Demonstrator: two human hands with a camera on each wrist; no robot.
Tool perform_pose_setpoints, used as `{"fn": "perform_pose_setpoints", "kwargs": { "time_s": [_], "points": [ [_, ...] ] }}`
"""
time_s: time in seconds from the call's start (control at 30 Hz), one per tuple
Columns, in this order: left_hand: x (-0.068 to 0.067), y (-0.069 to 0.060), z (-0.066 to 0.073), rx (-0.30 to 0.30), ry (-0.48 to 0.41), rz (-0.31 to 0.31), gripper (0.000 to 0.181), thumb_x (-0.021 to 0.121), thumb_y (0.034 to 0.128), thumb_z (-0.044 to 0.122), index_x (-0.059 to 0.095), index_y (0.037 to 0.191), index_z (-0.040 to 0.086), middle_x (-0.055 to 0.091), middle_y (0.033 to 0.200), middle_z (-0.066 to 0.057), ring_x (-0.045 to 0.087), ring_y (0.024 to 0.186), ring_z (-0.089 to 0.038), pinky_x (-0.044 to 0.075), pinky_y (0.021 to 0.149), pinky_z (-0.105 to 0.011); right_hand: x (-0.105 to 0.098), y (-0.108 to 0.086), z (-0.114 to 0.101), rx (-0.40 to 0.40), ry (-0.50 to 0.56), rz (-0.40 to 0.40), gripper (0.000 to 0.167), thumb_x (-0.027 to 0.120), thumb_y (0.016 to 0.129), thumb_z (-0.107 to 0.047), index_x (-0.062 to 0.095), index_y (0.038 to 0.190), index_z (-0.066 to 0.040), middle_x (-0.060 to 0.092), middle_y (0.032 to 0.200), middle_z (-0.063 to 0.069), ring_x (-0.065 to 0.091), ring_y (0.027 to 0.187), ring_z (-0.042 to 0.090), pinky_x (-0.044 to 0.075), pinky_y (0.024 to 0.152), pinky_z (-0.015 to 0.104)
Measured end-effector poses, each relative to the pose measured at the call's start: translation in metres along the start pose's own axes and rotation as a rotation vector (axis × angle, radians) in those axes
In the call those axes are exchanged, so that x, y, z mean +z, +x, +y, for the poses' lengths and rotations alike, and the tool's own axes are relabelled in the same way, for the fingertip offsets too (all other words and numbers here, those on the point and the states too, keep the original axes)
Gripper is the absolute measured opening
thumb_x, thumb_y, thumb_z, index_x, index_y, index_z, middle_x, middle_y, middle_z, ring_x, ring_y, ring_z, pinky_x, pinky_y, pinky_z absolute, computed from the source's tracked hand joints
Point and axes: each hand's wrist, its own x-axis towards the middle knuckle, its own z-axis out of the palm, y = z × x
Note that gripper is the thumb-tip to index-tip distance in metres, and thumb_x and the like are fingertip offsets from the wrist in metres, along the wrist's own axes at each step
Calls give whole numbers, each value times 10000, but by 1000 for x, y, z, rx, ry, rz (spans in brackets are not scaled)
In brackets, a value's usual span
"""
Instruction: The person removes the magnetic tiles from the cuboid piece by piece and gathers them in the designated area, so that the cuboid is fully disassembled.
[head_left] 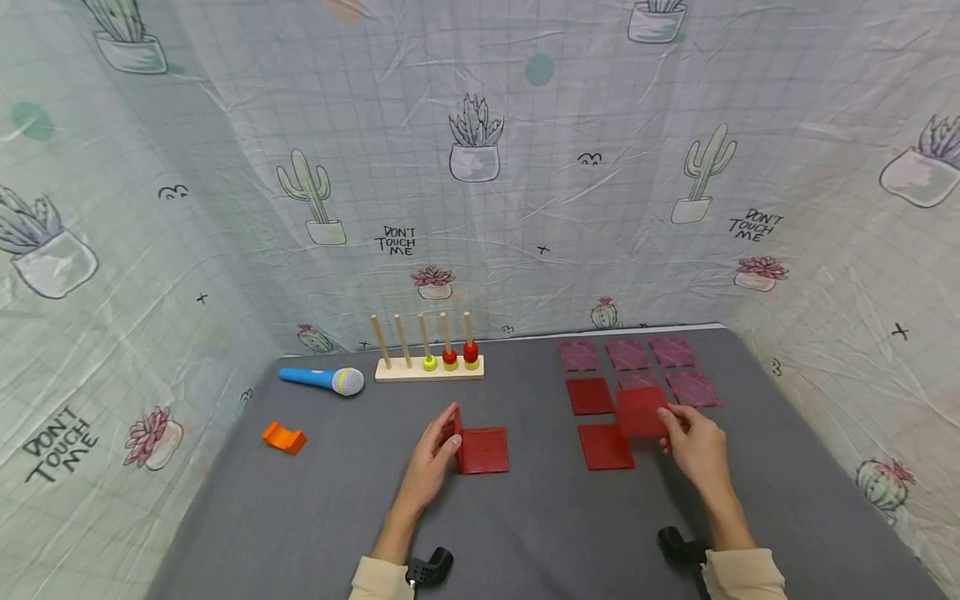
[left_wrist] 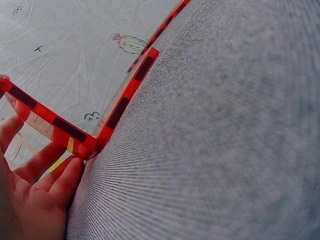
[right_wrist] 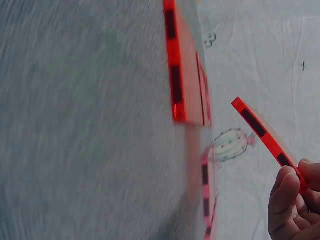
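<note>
In the head view my left hand [head_left: 429, 467] holds a red magnetic tile [head_left: 458, 450] upright, its fingers along the outer side and the thumb at the near edge. That tile meets the left edge of a flat red tile [head_left: 486, 450], and the left wrist view shows the two forming a corner. My right hand [head_left: 697, 442] pinches another red translucent tile [head_left: 640, 412] by its right side, raised above the table. Below and left of it lie two more flat red tiles, one nearer [head_left: 606, 447] and one farther [head_left: 589, 396].
Several pink-purple tiles [head_left: 628, 355] lie in rows at the back right. A wooden peg stand [head_left: 429, 369] with red and yellow beads stands at the back. Left of it are a blue toy microphone [head_left: 315, 378] and an orange curved piece [head_left: 283, 437]. A printed cloth [head_left: 510, 217] encloses the table.
</note>
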Motion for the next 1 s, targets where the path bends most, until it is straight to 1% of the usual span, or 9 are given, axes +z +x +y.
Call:
{"fn": "perform_pose_setpoints", "kwargs": {
  "time_s": [0.13,0.17,0.2,0.37,0.43,0.5,0.6,0.87,1.0],
  "points": [
    [-5,-2,16,10,7,-34,528,530,1014,111,403,1520,28,512,1431,-264,540,1297,-407,491,991,-184,-4,2,9,29,-26,6,439,570,1024,-320,645,1239,55,703,722,109,624,536,102,490,496,224],
    [-4,-2,16,10,7,-34,527,528,1016,113,402,1522,34,511,1433,-261,539,1299,-405,489,994,-184,-6,2,10,35,-36,8,433,570,1024,-321,651,1233,50,700,713,101,624,540,103,482,496,226],
    [-4,-1,12,8,5,-30,527,526,1018,113,400,1525,40,509,1437,-257,536,1304,-404,486,997,-183,-7,2,12,41,-44,8,427,570,1024,-320,657,1228,45,699,707,95,625,543,104,477,496,226],
    [2,2,-14,25,6,4,518,529,1020,115,414,1523,66,526,1436,-200,542,1300,-382,494,1002,-198,-12,0,18,69,-81,-1,410,562,1029,-298,664,1206,57,690,690,85,607,546,96,457,487,235],
    [2,2,-18,33,1,4,518,539,1020,133,419,1520,71,535,1433,-171,547,1298,-362,496,1006,-203,-13,-1,21,76,-93,-8,412,555,1032,-297,664,1199,64,688,687,88,597,541,93,454,485,239],
    [2,3,-20,35,-12,0,522,544,1021,156,417,1521,74,534,1437,-160,543,1305,-356,494,1013,-206,-14,-2,23,82,-104,-16,408,552,1034,-292,667,1193,66,686,683,86,590,543,97,444,487,245],
    [1,3,-21,16,-36,-6,532,558,1019,191,422,1525,100,534,1444,-145,533,1325,-335,479,1027,-198,-15,-3,26,87,-127,-30,407,548,1036,-293,671,1187,65,687,681,78,592,548,96,441,492,244],
    [1,3,-21,-9,-30,-5,537,562,1014,199,427,1527,119,542,1439,-126,538,1326,-312,469,1033,-185,-19,-2,31,101,-151,-107,409,564,1027,-261,647,1210,95,679,666,62,591,558,111,442,495,266],
    [0,3,-21,-2,-39,-4,535,565,1012,190,431,1525,118,546,1434,-132,544,1317,-313,472,1031,-184,-21,-1,34,98,-167,-160,501,610,1001,-297,595,1260,131,708,774,141,612,591,119,474,518,278]
  ]
}}
